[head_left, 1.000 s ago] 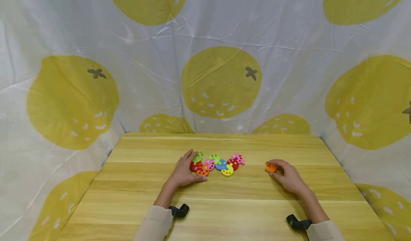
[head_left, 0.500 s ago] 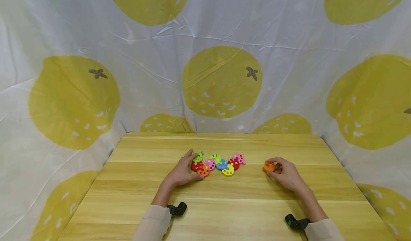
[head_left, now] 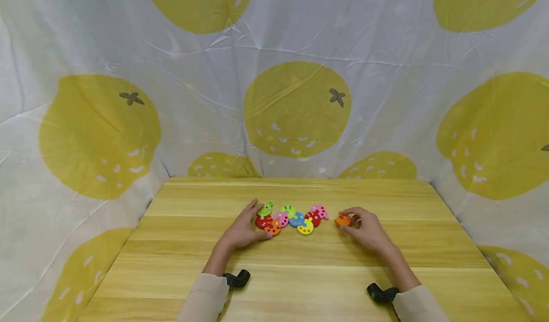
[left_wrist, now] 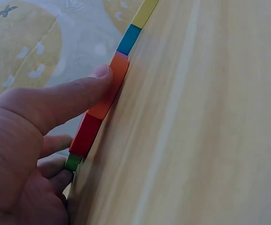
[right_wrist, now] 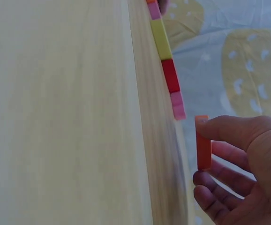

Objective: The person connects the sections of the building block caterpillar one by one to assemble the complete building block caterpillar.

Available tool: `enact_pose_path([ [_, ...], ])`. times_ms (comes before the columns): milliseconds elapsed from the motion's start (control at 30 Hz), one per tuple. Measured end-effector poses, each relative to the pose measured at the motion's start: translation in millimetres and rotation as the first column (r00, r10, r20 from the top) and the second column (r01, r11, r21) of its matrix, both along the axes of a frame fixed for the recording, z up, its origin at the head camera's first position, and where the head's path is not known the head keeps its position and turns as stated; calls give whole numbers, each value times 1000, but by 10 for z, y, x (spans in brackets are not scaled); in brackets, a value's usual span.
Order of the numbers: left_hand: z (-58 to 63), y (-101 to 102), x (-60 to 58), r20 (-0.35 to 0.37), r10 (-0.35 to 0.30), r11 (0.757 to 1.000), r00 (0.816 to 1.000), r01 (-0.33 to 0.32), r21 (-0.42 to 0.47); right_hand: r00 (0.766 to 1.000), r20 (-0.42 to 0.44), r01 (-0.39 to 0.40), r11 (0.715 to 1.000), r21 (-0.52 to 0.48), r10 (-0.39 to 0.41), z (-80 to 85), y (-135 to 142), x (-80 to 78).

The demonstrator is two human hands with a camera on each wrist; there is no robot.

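Note:
A caterpillar number puzzle (head_left: 297, 219) lies joined in a wavy row on the table, its green head (head_left: 265, 210) at the left and a pink piece (head_left: 319, 212) at the right end. My left hand (head_left: 241, 229) holds the head end, thumb against the orange piece (left_wrist: 111, 89) and fingers by the green head's edge. Just right of the row, my right hand (head_left: 366, 228) pinches a loose orange puzzle piece (right_wrist: 203, 143) between thumb and fingers. In the right wrist view this piece is off the tabletop, a small gap from the pink end.
The wooden table (head_left: 300, 284) reaches back to a curtain (head_left: 206, 98) printed with yellow fruit. Each wrist wears a black camera mount, the left one (head_left: 238, 279) and the right one (head_left: 381, 293) both low over the table.
My right hand has moved left with the orange puzzle piece, closer to the row's pink end. My left hand has stayed at the head end.

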State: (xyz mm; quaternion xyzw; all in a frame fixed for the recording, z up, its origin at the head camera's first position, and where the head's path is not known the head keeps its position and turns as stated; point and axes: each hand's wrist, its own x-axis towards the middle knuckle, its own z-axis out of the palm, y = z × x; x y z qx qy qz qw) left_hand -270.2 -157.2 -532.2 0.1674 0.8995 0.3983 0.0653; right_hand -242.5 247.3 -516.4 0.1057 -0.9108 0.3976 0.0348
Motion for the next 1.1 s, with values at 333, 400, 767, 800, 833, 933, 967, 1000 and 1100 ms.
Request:
enact_pose_path([
  [333, -49, 3, 18, 14, -6, 1000, 1000, 6, 3, 1000, 27, 13, 1000, -19, -12, -59, -268, -47],
  [400, -49, 6, 21, 3, 0, 1000, 1000, 0, 17, 999, 22, 26, 1000, -14, -26, -51, -323, -64],
  [767, 37, -14, 25, -104, 6, 991, 995, -20, -134, 996, 52, 76, 997, 16, -77, -38, -470, -96],
  [800, 41, -21, 22, -112, 7, 989, 994, -23, -143, 996, 51, 77, 997, 23, -78, -39, -469, -93],
  [833, 44, -28, 17, -119, 6, 989, 993, -23, -147, 996, 47, 81, 996, 28, -82, -39, -469, -94],
  [933, 44, -44, 2, -129, 4, 990, 992, -22, -140, 995, 34, 88, 995, 37, -89, -42, -461, -96],
  [967, 40, -49, 0, -130, 5, 990, 991, -23, -137, 996, 32, 87, 995, 42, -88, -46, -457, -98],
  [1000, 36, -53, -1, -131, 6, 991, 991, -23, -132, 996, 33, 86, 995, 46, -88, -50, -453, -100],
  [1100, 13, -61, -3, -131, 1, 991, 991, -19, -132, 995, 44, 90, 995, 53, -93, -62, -442, -103],
])
